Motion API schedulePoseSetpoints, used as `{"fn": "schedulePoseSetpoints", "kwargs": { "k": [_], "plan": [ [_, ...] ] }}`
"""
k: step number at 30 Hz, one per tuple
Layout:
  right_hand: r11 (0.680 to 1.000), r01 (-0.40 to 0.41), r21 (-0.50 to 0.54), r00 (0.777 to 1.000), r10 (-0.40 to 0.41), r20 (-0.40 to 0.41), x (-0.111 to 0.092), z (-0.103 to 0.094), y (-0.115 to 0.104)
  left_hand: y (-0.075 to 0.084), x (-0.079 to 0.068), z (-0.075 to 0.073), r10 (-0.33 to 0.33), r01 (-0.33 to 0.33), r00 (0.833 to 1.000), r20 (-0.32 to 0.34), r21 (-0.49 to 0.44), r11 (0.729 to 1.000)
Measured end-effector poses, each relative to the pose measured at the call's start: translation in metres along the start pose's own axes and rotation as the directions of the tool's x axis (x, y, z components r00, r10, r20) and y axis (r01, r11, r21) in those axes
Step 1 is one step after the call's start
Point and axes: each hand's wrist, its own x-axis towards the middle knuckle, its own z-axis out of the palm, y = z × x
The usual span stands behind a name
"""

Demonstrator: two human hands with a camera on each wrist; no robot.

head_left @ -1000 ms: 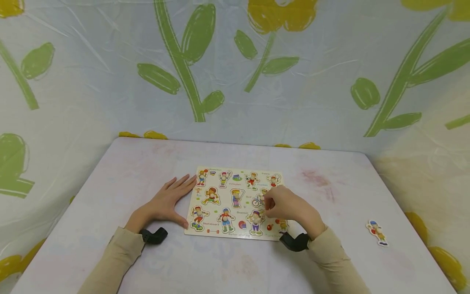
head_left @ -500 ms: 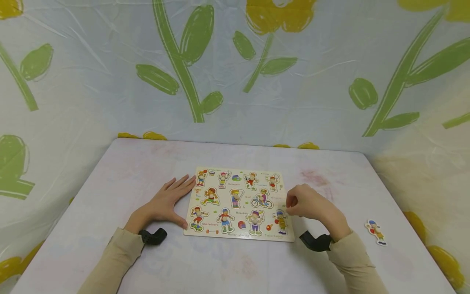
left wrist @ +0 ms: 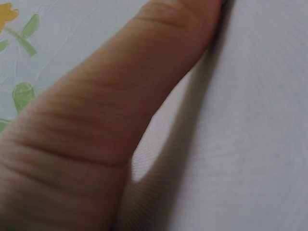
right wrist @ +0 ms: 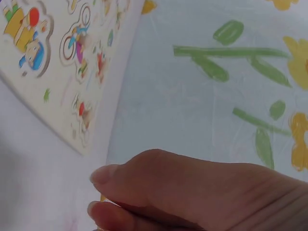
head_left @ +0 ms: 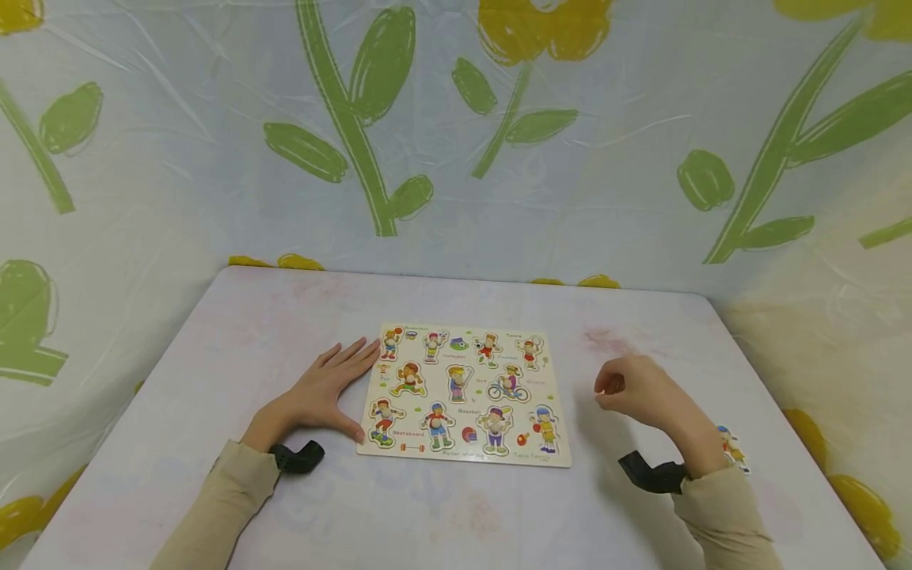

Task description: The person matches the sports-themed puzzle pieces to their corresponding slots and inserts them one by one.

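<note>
A wooden knob puzzle board [head_left: 463, 396] with cartoon sports figures lies on the table. My left hand [head_left: 321, 392] rests flat at its left edge, fingers spread and thumb at the lower left corner; the left wrist view shows one digit [left wrist: 106, 91] close up. To the right of the board is my right hand [head_left: 641, 388], raised over the table with loosely curled fingers. In the right wrist view a small gap parts the thumb [right wrist: 144, 175] from the finger below, and nothing shows between them. A loose blue-capped puzzle piece [head_left: 735, 453] lies further right, partly hidden behind the right forearm.
The white table [head_left: 456, 507] extends around the board. A hanging sheet with green stems and yellow flowers [head_left: 545, 28] encloses its back and sides. Black wrist cameras [head_left: 298, 457] sit on both wrists.
My right hand has moved right from over the bicycle figure, off the board and towards the loose piece, with its forearm now partly covering that piece. My left hand has stayed put.
</note>
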Motion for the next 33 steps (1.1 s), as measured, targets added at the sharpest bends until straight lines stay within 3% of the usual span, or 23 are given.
{"fn": "schedulePoseSetpoints", "kwargs": {
  "k": [5,15,23,27,33],
  "plan": [
    [0.999,-0.014,-0.036,0.994,0.010,-0.110,-0.009,-0.002,0.014,0.000,0.000,0.001,-0.001,0.001,1.000,-0.001,-0.005,1.000],
    [0.981,-0.162,-0.104,0.964,0.135,-0.229,-0.030,-0.005,0.042,-0.002,0.002,0.001,-0.005,0.005,1.000,-0.001,0.011,1.000],
    [0.948,-0.255,-0.190,0.923,0.180,-0.341,-0.054,-0.007,0.075,0.000,0.001,0.000,-0.011,0.011,1.000,0.007,0.010,1.000],
    [0.922,-0.328,-0.203,0.913,0.255,-0.318,-0.065,-0.012,0.091,0.000,0.000,0.001,-0.017,0.017,1.000,0.007,0.013,1.000],
    [0.872,-0.446,-0.202,0.890,0.409,-0.202,-0.077,-0.019,0.114,-0.001,0.000,0.001,-0.015,0.015,1.000,0.002,0.012,1.000]
  ]
}}
